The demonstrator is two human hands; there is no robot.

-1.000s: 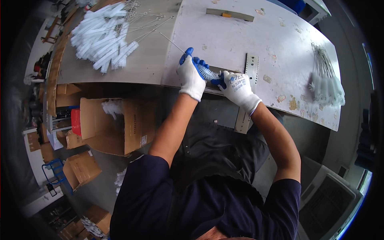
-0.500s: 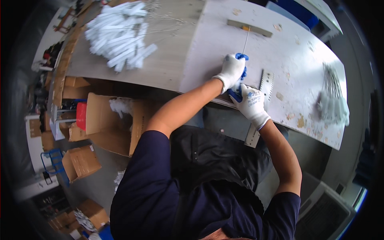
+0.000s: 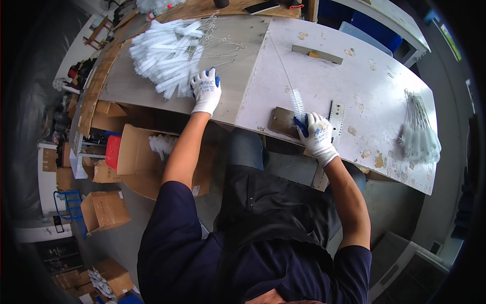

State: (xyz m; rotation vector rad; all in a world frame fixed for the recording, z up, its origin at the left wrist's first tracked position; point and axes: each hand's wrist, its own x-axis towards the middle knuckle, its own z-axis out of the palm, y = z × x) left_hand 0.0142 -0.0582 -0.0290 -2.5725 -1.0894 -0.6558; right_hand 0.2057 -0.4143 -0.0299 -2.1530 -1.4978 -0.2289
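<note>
My right hand point(image 3: 316, 134), in a white glove with blue fingertips, pinches the lower end of a white-bristled wire brush point(image 3: 297, 101). Its long thin wire stem points away across the table. Beside that hand, a dark metal plate point(image 3: 283, 121) sits at the table's front edge. My left hand point(image 3: 206, 90), gloved alike, reaches to the near right edge of a pile of similar white brushes point(image 3: 161, 53). Its fingers are apart over the brushes and wire stems there; I see nothing gripped in them.
A perforated metal strip point(image 3: 336, 114) lies right of my right hand. Farther back is a flat metal bar point(image 3: 324, 54) with a small yellow piece. A bundle of brushes point(image 3: 420, 139) rests at the table's right end. An open cardboard box point(image 3: 139, 162) stands below the left side.
My left hand has left my right hand and moved left to the brush pile. My right hand still holds a brush, its bristles now visible. The metal plate has come into sight.
</note>
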